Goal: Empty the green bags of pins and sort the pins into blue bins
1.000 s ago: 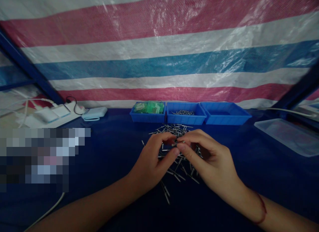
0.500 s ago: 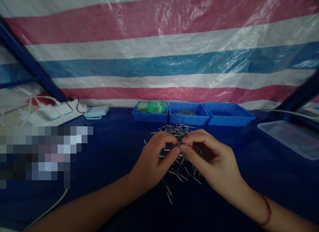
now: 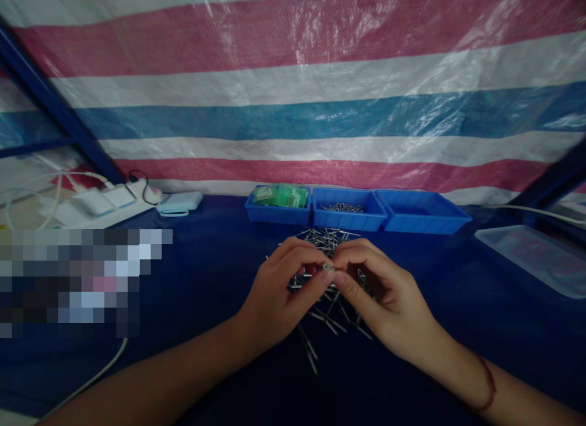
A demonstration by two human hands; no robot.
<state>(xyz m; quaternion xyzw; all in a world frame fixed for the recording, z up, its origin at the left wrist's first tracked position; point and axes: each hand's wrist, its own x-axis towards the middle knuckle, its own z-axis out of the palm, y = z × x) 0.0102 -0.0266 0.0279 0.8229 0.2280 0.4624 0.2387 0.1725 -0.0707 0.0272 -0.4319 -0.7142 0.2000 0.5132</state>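
Fingertips of both my hands meet over a loose pile of silvery blind rivets (image 3: pixel 327 319) on the dark blue table. Between them a small metal piece, which looks like one of these rivets (image 3: pixel 328 267), shows only its end; the rest is hidden by fingers. My left hand (image 3: pixel 284 292) pinches it between thumb and forefinger. From the other side, my right hand (image 3: pixel 389 298) is closed in a pinch at the same piece, its thumb and forefinger touching it.
Behind the pile stand three blue bins: the left bin (image 3: pixel 279 215) holds green plastic packets (image 3: pixel 279 196), the middle bin (image 3: pixel 348 220) rivets. A third bin (image 3: pixel 423 221) is at right. Further out are a clear plastic lid (image 3: pixel 533 258), a light-blue case (image 3: pixel 180 203) and a power strip (image 3: pixel 110 207).
The rivet between my fingers has turned, from lying sideways to showing its end. My hands stay in nearly the same place, and the view has shifted slightly.
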